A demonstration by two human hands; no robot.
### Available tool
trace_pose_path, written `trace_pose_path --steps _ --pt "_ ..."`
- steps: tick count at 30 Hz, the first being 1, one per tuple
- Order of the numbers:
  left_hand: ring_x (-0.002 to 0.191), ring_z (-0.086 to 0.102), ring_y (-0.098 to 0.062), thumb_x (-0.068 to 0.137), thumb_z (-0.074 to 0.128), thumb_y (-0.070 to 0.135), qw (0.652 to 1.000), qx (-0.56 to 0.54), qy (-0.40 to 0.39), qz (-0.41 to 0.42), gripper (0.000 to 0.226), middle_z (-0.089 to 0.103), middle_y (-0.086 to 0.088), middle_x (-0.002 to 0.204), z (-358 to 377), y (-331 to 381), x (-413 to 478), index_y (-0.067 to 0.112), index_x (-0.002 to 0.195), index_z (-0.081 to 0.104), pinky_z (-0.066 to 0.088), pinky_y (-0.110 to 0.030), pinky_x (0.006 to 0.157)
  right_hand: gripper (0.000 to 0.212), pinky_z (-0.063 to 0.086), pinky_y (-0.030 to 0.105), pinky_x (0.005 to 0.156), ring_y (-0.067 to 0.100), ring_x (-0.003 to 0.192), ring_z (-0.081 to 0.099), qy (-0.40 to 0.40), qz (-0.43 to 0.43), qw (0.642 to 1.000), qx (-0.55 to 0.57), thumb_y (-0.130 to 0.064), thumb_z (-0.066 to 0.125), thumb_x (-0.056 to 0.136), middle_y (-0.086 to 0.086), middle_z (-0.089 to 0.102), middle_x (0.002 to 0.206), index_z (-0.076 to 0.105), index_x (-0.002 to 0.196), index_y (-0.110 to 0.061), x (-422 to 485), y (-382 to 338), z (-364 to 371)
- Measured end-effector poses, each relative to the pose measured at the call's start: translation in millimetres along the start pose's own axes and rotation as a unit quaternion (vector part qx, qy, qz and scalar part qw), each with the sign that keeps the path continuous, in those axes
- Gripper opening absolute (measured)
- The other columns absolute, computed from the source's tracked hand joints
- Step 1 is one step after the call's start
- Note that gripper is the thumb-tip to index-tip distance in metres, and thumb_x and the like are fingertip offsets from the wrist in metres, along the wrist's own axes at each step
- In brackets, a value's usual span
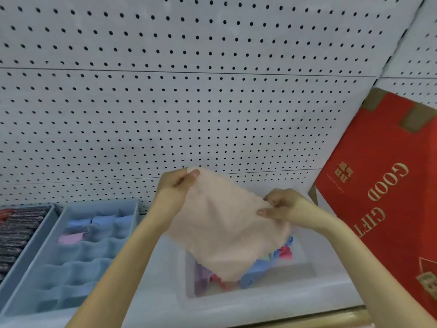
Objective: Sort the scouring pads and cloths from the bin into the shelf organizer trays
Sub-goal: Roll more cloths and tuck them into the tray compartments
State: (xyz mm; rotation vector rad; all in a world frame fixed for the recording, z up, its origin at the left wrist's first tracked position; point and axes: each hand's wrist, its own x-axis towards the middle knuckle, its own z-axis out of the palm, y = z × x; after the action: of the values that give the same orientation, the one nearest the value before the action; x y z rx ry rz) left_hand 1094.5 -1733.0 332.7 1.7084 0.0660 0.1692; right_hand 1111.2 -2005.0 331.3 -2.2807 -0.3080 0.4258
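Left hand (174, 187) and right hand (282, 207) pinch opposite corners of a pink cloth (224, 229), spreading it over the bin (236, 302) beneath, probably for folding.

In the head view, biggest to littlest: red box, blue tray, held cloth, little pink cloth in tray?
Red box, largest.
Blue tray and held cloth look alike; the cloth is nearer, so unsure.
Little pink cloth, smallest.

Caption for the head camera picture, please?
Left hand and right hand stretch a pink cloth over the bin.
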Motion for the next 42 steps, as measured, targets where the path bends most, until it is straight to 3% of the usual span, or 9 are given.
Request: trace_pose_path --steps 3,8,17,22,24,30,36,40,42 --pt "0.055 0.024 -0.012 0.099 0.052 0.024 0.999 0.032 0.039 -0.011 0.042 0.026 0.001 0.059 9 -3 0 0.011 0.065 0.033 0.018 -0.027 0.055 0.052 0.019 0.017 0.046 0.007 0.049 0.020 0.013 0.009 0.998 0.054 -0.023 0.071 0.086 -0.006 0.021 0.055 0.026 0.059 -0.016 -3 -10 6" --pt "0.057 0.027 -0.006 0.102 0.046 0.020 0.998 0.012 0.007 0.054 0.036 0.032 0.011 0.057 34 -11 -12 0.013 0.067 0.041 0.023 -0.023 0.055 0.029 0.029 0.013 0.045 0.007 0.047 0.034 0.035 0.027 0.983 0.176 -0.015 0.067 0.089 -0.008 0.037 0.050 0.051 0.065 -0.017 2 -25 14" --pt "0.127 0.051 -0.005 0.102 0.043 0.019 0.989 -0.118 -0.079 0.035 0.032 0.061 0.008 0.131 73 -10 -39 0.024 0.128 0.061 0.039 -0.025 0.109 0.018 0.053 0.018 0.063 0.013 0.065 0.066 0.053 0.031 0.904 0.423 0.008 0.058 0.088 0.009 0.065 0.074 0.063 0.105 0.002 11 -56 15" --pt "0.096 0.065 0.004 0.103 0.038 0.009 0.988 -0.136 -0.066 0.044 0.032 0.064 0.008 0.118 81 -9 -49 0.007 0.126 0.060 0.046 -0.009 0.086 0.016 0.055 0.019 0.063 0.016 0.067 0.069 0.065 0.029 0.872 0.484 0.012 0.055 0.088 0.012 0.066 0.078 0.061 0.100 0.002 12 -58 21" --pt "0.070 0.061 0.006 0.104 0.037 0.011 0.984 -0.173 -0.050 -0.005 0.031 0.067 0.007 0.070 84 -10 -50 0.009 0.119 0.064 0.046 -0.007 0.068 0.018 0.055 0.019 0.064 0.017 0.068 0.070 0.072 0.022 0.865 0.497 0.014 0.052 0.088 0.013 0.066 0.076 0.059 0.100 0.003 11 -54 30" --pt "0.095 0.064 -0.028 0.103 0.043 0.029 0.982 -0.150 -0.044 -0.102 0.031 0.073 -0.012 0.102 73 -18 -46 0.022 0.102 0.073 0.050 -0.048 0.089 0.015 0.048 0.021 0.056 0.015 0.059 0.061 0.076 -0.005 0.928 0.365 0.002 0.062 0.087 0.003 0.065 0.065 0.065 0.100 -0.005 6 -42 34" --pt "0.072 0.053 -0.008 0.101 0.048 0.022 0.991 -0.026 -0.131 -0.021 0.029 0.061 0.001 0.076 52 4 -24 0.001 0.088 0.065 0.041 -0.021 0.069 0.013 0.032 0.014 0.054 0.006 0.054 0.039 0.155 -0.051 0.976 0.146 -0.021 0.080 0.076 -0.006 0.048 0.061 0.070 0.069 -0.016 0 -42 14" --pt "0.068 0.064 -0.007 0.084 0.071 0.022 0.975 0.087 -0.186 -0.082 0.004 0.069 0.010 0.074 54 -11 -24 0.020 0.084 0.067 0.049 -0.020 0.064 0.016 0.046 0.028 0.078 0.022 0.074 0.058 0.139 -0.115 0.953 0.243 -0.015 0.068 0.088 0.010 0.061 0.081 0.061 0.075 -0.008 -6 -45 -5" --pt "0.070 0.061 -0.016 0.070 0.075 0.037 0.969 0.102 -0.200 -0.104 0.035 0.067 0.001 0.076 51 -28 -28 0.006 0.084 0.069 0.046 -0.029 0.067 0.017 0.046 0.036 0.081 0.027 0.075 0.056 0.137 -0.114 0.945 0.274 -0.018 0.060 0.094 0.015 0.058 0.078 0.056 0.081 -0.008 -8 -43 -15"
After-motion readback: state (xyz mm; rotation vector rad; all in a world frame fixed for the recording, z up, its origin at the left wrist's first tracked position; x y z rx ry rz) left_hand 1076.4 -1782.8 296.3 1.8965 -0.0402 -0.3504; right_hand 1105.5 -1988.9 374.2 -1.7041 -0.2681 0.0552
